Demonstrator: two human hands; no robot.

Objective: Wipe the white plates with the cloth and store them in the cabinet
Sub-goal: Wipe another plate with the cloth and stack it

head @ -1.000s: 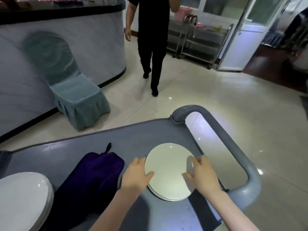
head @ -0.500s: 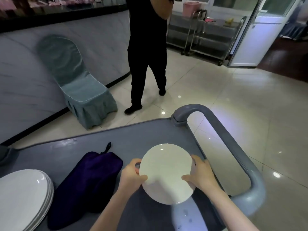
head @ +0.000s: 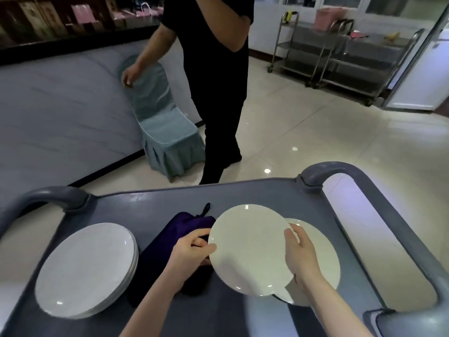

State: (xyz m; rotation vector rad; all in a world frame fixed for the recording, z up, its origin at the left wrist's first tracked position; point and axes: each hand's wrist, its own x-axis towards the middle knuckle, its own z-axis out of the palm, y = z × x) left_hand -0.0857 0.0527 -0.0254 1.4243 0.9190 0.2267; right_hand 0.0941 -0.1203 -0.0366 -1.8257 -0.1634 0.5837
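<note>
I hold a white plate lifted above the grey cart top. My left hand grips its left rim with the thumb on top. My right hand holds its right rim, thumb on the face. Under my right hand lies another white plate on the cart. A stack of white plates sits at the cart's left. The dark purple cloth lies between the stack and the lifted plate, partly under my left hand.
A person in black stands just beyond the cart's far edge, one hand on a teal covered chair. The cart's grey handles rise at both ends. Steel trolleys stand at the back right, beside a white door.
The plate has come up off the right stack and shifted left toward the cloth. The person in black walked closer to the cart. My view turned left, showing the left plate stack fully.
</note>
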